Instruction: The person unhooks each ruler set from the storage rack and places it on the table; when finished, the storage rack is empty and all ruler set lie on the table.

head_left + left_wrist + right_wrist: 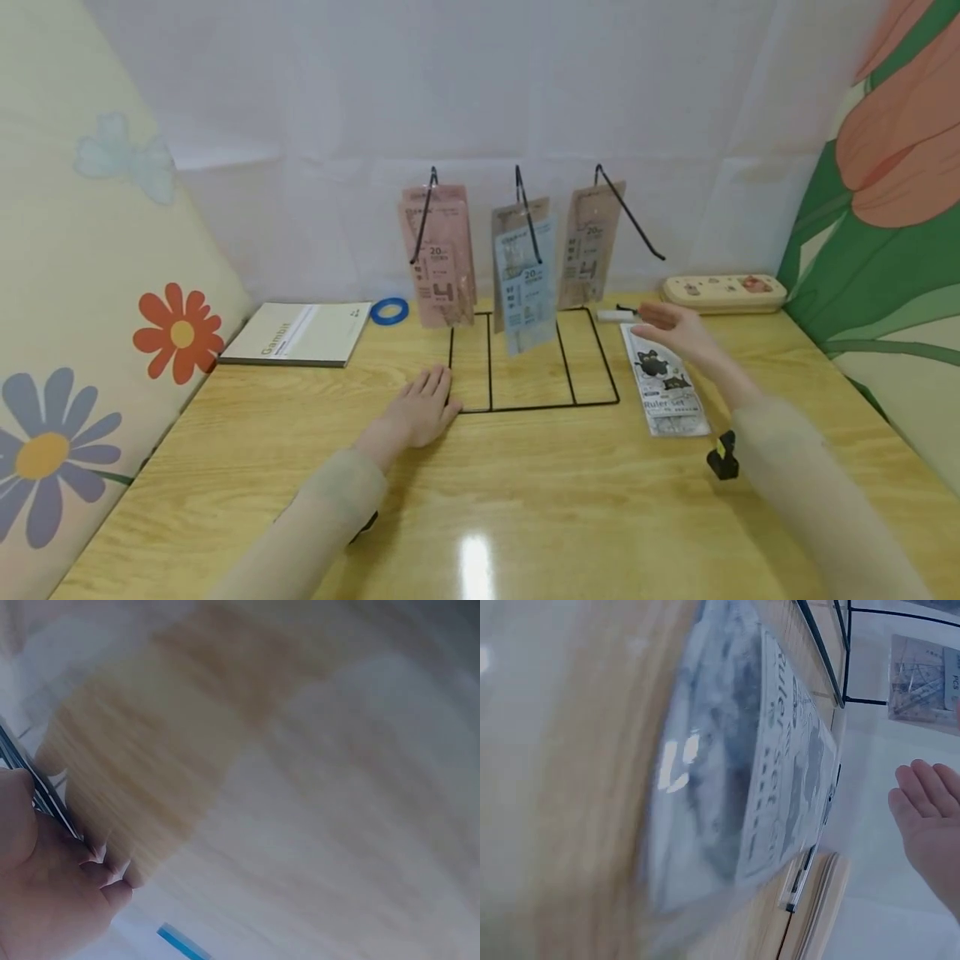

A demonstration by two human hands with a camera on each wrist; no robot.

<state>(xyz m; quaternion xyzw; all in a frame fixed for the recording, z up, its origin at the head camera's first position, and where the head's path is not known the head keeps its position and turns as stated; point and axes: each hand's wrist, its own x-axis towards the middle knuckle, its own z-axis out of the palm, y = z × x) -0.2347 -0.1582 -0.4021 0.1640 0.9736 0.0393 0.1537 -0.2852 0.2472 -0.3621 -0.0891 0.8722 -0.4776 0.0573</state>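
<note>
1. White cloth (pixel 337 100) backs the station; floral panels (pixel 180 333) flank it, and the work surface is a wood-grain table (pixel 555 517).
2. Black wire rack (pixel 532 407): its base lies flat at mid-table, and three arms slope forward above it.
3. Left arm of the rack: pink packets (pixel 442 287), hung one behind another. Middle arm: a blue packet (pixel 528 292) in front of a tan one. Right arm: a brownish packet (pixel 588 246).
4. Left hand (pixel 420 412): at the rack's front left corner, fingers straight and together, beside the base wire. Whether it bears on the wire, I cannot tell.
5. Right hand (pixel 678 333): raised over the far end of the ruler-set packet (pixel 675 387), fingers extended, gripping nothing.
6. Ruler-set packet: flat on the table, just right of the rack, black cat drawings face up.
7. Perimeter items: notebook (pixel 300 333) marked "Gambit" at back left, blue ring (pixel 390 322) beside it, slim white item (pixel 615 316) near the right fingers, cream case (pixel 723 293) at back right.
</note>
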